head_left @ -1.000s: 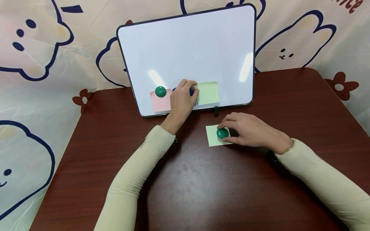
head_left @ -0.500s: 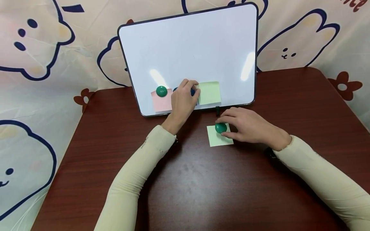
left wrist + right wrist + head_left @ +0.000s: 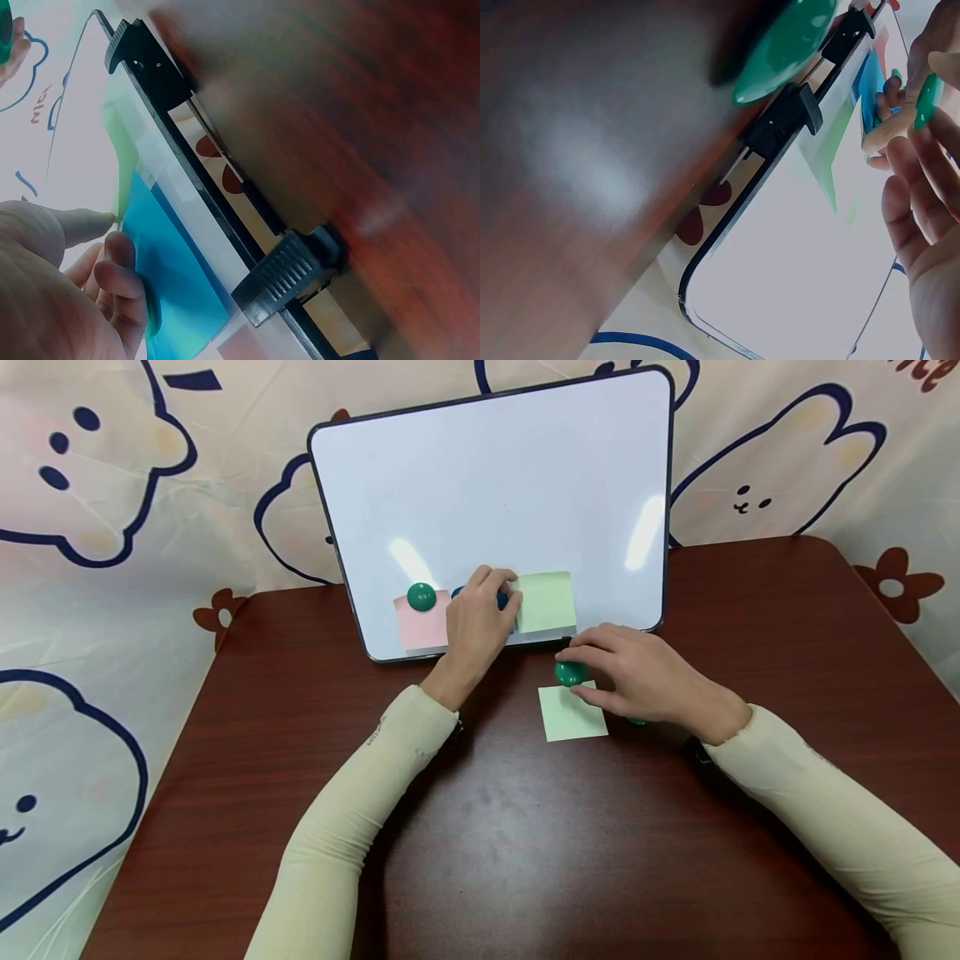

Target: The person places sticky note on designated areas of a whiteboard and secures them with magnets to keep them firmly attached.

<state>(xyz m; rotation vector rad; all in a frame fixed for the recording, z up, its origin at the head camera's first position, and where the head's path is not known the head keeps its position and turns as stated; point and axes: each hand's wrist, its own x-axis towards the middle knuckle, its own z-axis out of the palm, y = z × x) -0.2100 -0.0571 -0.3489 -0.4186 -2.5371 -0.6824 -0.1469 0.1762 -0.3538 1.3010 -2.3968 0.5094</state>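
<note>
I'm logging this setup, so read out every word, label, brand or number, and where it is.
"...ce", brown, on the curtain; start cut off.
Left wrist view: brown curtain lettering, too blurred.
Left sleeve: small lettering, too small to read.
Whiteboard: no writing seen.

Glossy, smooth, plastic-looking green disc [image 3: 570, 673] right of centre; matt paper note [image 3: 573, 713] just below; your cloth sleeves [image 3: 330, 835] lower left and right; shiny whiteboard [image 3: 487, 493] up top, polished wood-grain table [image 3: 510, 868] filling the bottom!
</note>
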